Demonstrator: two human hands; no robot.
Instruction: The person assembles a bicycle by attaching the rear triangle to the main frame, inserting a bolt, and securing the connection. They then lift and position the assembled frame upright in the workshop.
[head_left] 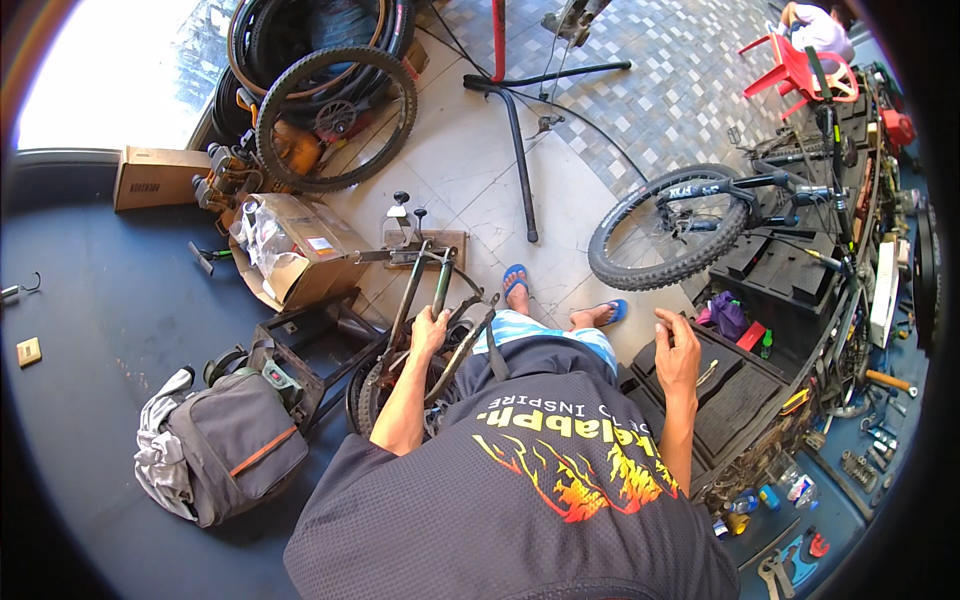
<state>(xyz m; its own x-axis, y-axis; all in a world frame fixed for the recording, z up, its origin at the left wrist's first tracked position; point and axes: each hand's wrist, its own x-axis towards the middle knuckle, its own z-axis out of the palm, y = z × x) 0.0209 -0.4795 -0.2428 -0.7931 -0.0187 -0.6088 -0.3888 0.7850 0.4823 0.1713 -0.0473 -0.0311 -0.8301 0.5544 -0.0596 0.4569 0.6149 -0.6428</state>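
Observation:
My left hand (430, 332) is wrapped round a dark green metal tube (443, 280), part of a bicycle frame (408, 295) at my left side. Below that hand a wheel with a knobby tyre (367, 400) is partly hidden by my forearm. At the frame's far end is a metal clamp with black knobs (402, 232) on a wooden block (455, 247). My right hand (678, 352) is raised with nothing in it, its fingers loosely bent and apart. It hangs near a black tool bench tray (725, 405), not touching it.
A mountain bike's front wheel (668, 228) stands at right beside a cluttered bench with tools (890, 380). A red-and-black repair stand (515, 140) is ahead. At left are an open cardboard box (305, 255), a grey backpack (240, 445) and stacked tyres (335, 120). A person (820, 30) sits far right.

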